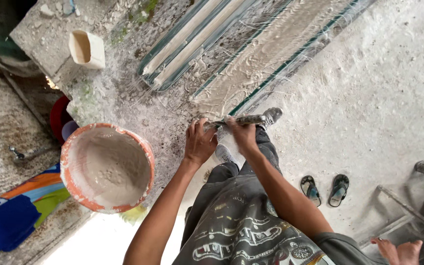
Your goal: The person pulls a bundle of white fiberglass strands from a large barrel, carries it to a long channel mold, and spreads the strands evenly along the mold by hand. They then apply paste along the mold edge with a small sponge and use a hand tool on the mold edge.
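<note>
Gripping one flat tool (236,119): left hand (199,142) and right hand (243,135), fingers clamped on it, beside plaster-filled moulds (251,59); bucket (107,167) of wet plaster near left.

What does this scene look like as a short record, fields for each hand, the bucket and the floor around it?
left hand: grips one end of a thin plaster-caked tool
right hand: grips the same tool further along
bucket: orange rim, pale wet plaster inside, beside the left hand
moulds: long green-edged strips coated in plaster, ahead of the hands
sandals: a pair on the dusty floor
small white container: on a concrete ledge
</note>
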